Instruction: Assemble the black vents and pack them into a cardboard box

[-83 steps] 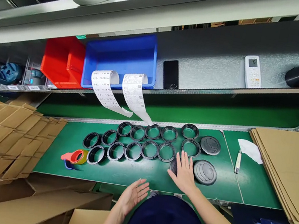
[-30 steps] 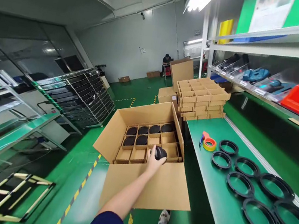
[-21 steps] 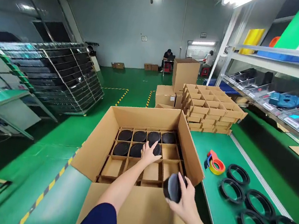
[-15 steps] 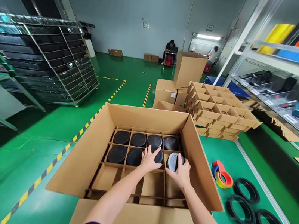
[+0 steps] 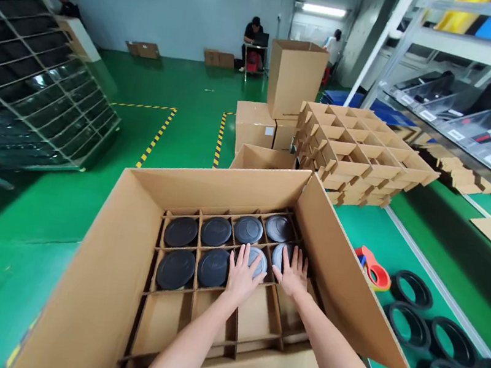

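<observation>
An open cardboard box [image 5: 207, 187] with a cardboard cell divider stands beside the green bench. Several round black discs [image 5: 181, 231] lie one per cell in its two far rows. My left hand [image 5: 243, 274] lies flat, fingers spread, on the disc [image 5: 259, 260] in the third cell of the second row. My right hand [image 5: 293, 273] rests flat on the disc [image 5: 280, 253] in the fourth cell beside it. Neither hand grips anything. The nearest row of cells [image 5: 159, 330] holds no discs.
Black rings [image 5: 413, 289] lie in rows on the green bench at right, beside a red tape dispenser [image 5: 372, 271]. Stacked cardboard dividers [image 5: 357, 159] and closed cartons [image 5: 294, 75] stand beyond. A wire rack [image 5: 33, 82] leans at left. Two people sit at the far wall.
I turned from the bench to the box. My left hand set a disc into a cell, my right hand brought another into the adjoining cell; both hands now lie flat on them.
</observation>
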`<action>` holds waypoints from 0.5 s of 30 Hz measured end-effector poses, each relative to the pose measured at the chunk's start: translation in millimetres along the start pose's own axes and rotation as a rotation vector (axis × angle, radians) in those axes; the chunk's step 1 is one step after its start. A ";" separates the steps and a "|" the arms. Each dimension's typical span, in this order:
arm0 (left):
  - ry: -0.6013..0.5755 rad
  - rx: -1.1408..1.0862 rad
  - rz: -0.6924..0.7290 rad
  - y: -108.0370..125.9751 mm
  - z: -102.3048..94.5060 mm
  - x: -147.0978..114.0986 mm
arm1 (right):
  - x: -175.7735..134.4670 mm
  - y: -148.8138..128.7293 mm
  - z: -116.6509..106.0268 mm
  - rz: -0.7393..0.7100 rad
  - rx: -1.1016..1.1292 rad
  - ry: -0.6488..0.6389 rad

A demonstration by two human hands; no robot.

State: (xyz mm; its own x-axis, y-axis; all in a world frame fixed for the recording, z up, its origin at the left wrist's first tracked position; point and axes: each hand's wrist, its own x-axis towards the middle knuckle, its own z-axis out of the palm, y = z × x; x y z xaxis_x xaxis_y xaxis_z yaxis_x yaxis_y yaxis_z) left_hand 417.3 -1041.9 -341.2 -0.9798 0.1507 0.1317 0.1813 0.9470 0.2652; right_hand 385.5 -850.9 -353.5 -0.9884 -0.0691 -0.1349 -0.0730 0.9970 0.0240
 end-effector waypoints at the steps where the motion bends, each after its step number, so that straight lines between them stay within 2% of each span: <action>1: 0.009 0.013 0.002 0.5 0.4 -0.1 | -2.5 1.6 -0.6 0.009 0.004 -0.018; 4: -0.011 0.033 0.011 3.9 -0.9 1.9 | -5.1 7.1 -5.5 0.015 0.044 -0.099; 7: -0.101 0.075 0.021 5.9 -3.3 11.6 | 4.4 7.6 -15.9 -0.012 0.141 -0.185; 9: -0.166 0.134 0.017 4.9 -6.9 19.9 | 7.9 4.8 -26.2 -0.023 0.231 -0.184; 11: -0.194 0.215 0.022 4.3 -15.1 23.4 | -4.6 3.3 -36.3 -0.019 0.325 -0.095; 13: -0.170 0.272 0.047 6.6 -27.8 21.5 | -37.9 6.8 -40.8 -0.082 0.400 0.050; 14: -0.138 0.268 0.059 9.5 -34.2 21.1 | -60.2 11.3 -39.6 -0.156 0.422 0.116; 15: -0.102 0.226 0.069 14.4 -39.4 22.9 | -84.2 18.3 -36.1 -0.295 0.428 0.156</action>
State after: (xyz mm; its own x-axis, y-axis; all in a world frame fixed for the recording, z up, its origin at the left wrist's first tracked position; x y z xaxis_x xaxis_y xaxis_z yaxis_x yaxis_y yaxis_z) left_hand 400.9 -1036.0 -296.7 -0.9713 0.2341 0.0416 0.2356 0.9711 0.0373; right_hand 462.7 -828.0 -305.9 -0.9445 -0.3199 0.0745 -0.3219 0.8567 -0.4029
